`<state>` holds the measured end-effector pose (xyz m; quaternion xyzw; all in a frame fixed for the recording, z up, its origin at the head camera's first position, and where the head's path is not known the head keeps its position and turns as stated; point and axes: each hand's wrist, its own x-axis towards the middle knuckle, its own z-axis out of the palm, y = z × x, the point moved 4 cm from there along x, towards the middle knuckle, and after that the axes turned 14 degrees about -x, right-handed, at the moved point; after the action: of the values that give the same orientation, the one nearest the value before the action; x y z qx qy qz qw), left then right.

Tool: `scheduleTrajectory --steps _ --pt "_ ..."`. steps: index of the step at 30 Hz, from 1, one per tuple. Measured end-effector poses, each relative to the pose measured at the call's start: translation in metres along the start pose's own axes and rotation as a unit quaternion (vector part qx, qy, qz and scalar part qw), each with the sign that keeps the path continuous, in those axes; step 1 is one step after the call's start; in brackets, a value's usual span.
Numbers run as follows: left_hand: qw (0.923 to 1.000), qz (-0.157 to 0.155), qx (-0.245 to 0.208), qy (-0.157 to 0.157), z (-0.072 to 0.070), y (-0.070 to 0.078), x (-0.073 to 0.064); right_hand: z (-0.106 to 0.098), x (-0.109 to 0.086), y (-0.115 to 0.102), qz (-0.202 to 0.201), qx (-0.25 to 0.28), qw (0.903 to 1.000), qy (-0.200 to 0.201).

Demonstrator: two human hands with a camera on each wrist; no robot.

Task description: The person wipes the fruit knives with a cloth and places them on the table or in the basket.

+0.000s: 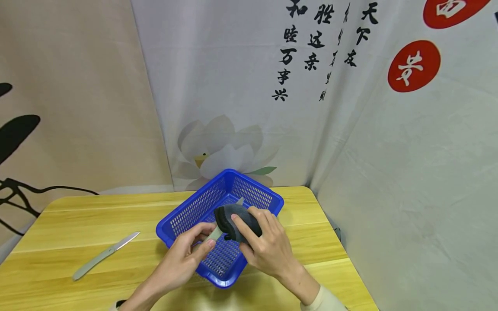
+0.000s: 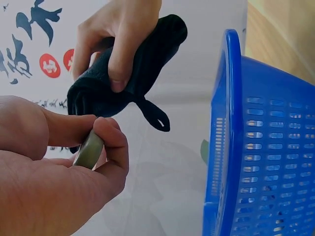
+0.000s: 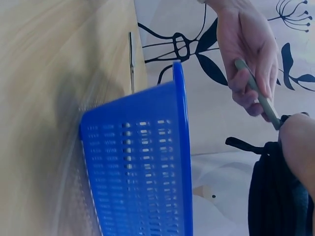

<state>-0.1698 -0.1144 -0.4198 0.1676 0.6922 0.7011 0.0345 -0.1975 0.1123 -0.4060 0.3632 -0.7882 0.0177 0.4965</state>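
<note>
My left hand [image 1: 180, 255] pinches the pale green handle [image 1: 215, 234] of a knife between thumb and fingers, above the blue basket. A dark grey-black cloth [image 1: 240, 218] is folded about the blade, gripped by my right hand [image 1: 269, 244]. Only the pointed blade tip [image 1: 240, 201] shows past the cloth; the rest of the blade is hidden. In the left wrist view the butt of the handle [image 2: 89, 151] faces the camera, and a hanging loop [image 2: 153, 117] dangles from the cloth. The right wrist view has the handle [image 3: 258, 93] running into the cloth [image 3: 275, 191].
Below both hands the blue plastic basket [image 1: 256, 193] stands at an angle on the wooden table [image 1: 128, 211]. A second knife [image 1: 95, 260] with a pale green handle lies left of it, blade pointing away. Printed curtains [image 1: 241, 86] hang behind and to the right.
</note>
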Motion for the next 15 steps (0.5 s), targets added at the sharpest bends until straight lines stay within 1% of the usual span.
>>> scheduleTrajectory --steps 7,15 --pt "0.9997 0.021 0.010 -0.006 0.000 0.001 -0.002 0.002 0.000 0.016 0.017 -0.009 0.9998 0.009" --pt "0.9993 0.031 0.016 -0.013 0.000 0.001 -0.005 0.004 0.000 0.033 0.041 -0.019 0.9990 0.005"
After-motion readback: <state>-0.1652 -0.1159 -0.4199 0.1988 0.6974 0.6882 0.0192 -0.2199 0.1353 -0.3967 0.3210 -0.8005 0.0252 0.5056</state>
